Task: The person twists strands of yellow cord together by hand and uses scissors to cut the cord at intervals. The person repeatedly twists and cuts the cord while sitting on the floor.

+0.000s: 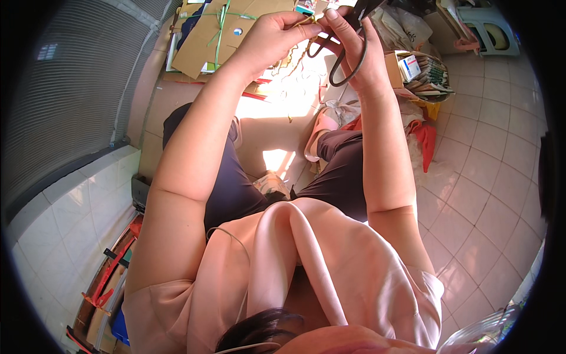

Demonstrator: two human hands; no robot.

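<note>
Both of my hands are raised at the top of the view, close together above a sunlit patch of floor. My left hand (pixel 283 37) pinches a thin yellowish cord (pixel 312 19) between thumb and fingers, and twisted strands hang below it. Black-handled scissors (pixel 361 14) are in my right hand (pixel 359 51), with their looped handles hanging around its fingers. The fingertips of that hand are near the cord; whether they also grip it cannot be made out. Glare and the top edge hide part of the scissors.
Flattened cardboard (pixel 196 51) bound with green strapping (pixel 219 33) lies ahead on the left. On the right stands a box of folded papers (pixel 431 73), with a red cloth (pixel 423 141) below it. A mesh screen (pixel 84 75) rises at left above a tiled ledge (pixel 70 194).
</note>
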